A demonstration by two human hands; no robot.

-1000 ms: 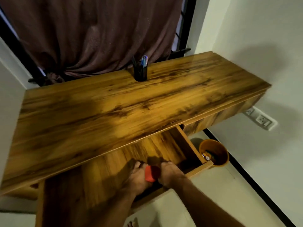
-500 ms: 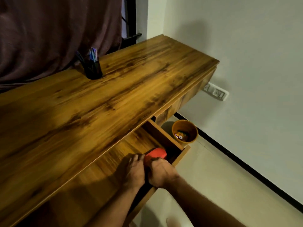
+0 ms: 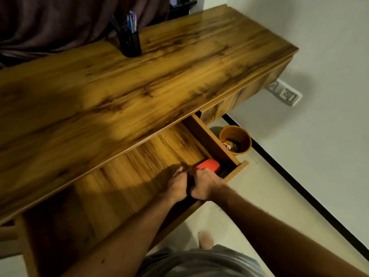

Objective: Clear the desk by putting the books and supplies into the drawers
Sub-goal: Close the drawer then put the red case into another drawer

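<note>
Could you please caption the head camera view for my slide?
Both hands set a red object into the open drawer; a pen holder remains on the desk.

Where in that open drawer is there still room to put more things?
The drawer floor is bare left of both hands, back under the desk edge. Its right corner is crowded: left hand, right hand and the red object.
</note>
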